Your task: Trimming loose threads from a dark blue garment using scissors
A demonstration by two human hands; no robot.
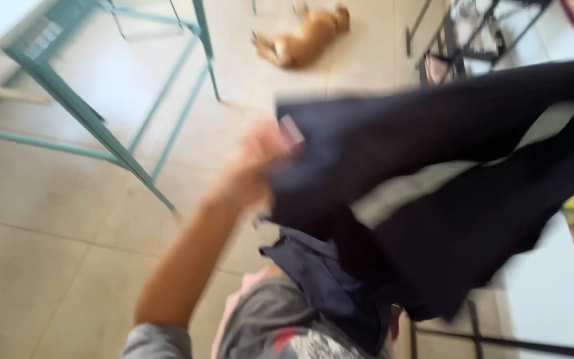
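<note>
Tiled floor (54, 219) lies below, a ginger dog (303, 36) at twelve o'clock. Left hand (260, 156) grips the dark trousers (446, 193), spread unfolded; right hand hidden, grip unknowable.

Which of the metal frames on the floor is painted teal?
The frame at upper left, left of the dog; the frames at upper right are black.

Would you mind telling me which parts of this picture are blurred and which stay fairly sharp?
Head view: the left hand and the dark garment it grips are smeared by motion blur; the green metal frame and the dog lying on the tiled floor read more clearly, in bright, even daylight.
</note>
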